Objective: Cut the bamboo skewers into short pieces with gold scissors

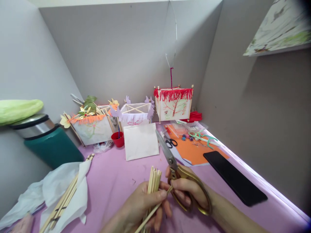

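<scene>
While my left hand [143,200] clamps near sticks [153,179], my right hand [191,191] grips scissors [165,145].
It pinches one stick [150,218], seemingly for steadiness.

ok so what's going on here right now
A person's left hand grips a bundle of thin wooden sticks. The right hand holds gold-handled scissors, blades pointing away, its fingers at the tip of a single stick that slants across the left hand. Beyond them, a white panel stands before a purple-fringed frame.
</scene>
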Demonstrator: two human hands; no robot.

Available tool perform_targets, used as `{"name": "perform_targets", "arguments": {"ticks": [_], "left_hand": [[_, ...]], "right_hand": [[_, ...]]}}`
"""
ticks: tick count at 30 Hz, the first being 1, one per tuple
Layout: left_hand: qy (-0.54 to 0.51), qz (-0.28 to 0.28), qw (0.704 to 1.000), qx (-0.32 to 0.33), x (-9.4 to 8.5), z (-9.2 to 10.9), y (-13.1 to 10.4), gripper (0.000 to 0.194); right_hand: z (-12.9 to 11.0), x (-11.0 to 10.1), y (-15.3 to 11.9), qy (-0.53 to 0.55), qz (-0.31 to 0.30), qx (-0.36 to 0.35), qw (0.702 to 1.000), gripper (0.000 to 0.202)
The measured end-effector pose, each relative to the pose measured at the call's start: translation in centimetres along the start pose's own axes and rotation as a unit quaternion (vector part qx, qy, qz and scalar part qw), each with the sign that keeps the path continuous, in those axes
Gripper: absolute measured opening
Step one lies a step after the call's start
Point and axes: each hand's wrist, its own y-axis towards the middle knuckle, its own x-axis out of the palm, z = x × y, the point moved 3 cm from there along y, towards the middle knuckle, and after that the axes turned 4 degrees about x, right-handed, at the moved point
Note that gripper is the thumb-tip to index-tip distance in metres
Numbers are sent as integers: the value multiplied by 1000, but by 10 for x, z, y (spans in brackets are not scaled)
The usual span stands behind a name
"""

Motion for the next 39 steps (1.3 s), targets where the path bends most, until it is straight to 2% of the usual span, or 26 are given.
{"name": "perform_targets", "arguments": {"ticks": [2,4,6,8,10,15,18,21,25,28,34,39], "left_hand": [[10,53,998,22,-4,2,5,47],[8,114,992,51,-13,9,7,48],[-4,168,982,86,-23,18,5,48],[-16,203,972,118,-31,26,2,45],[-25,218,966,135,-35,31,-1,41],[-21,234,959,157,-32,32,-2,20],[-13,244,954,173,-30,33,-3,18],[5,254,955,155,-31,33,-4,20],[27,260,953,150,-33,33,-3,24],[44,261,950,164,-33,34,-3,24],[62,273,944,176,-39,33,-4,20],[42,269,948,163,-45,39,-4,34]], "right_hand": [[-1,1,1,-65,26,12,997,29],[-4,-5,3,-157,94,5,983,33],[-7,-12,5,-283,178,-30,942,31],[-8,-18,6,-408,234,-65,880,26],[-5,-19,7,-489,238,-73,836,23],[2,-14,7,-588,210,-80,777,26],[4,-12,6,-635,217,-94,735,29],[5,-12,5,-668,223,-107,702,31],[7,-14,4,-679,216,-100,694,36],[7,-12,3,-669,211,-97,706,34],[6,-8,5,-643,201,-92,733,15],[5,-15,8,-635,207,-77,741,16]]}}
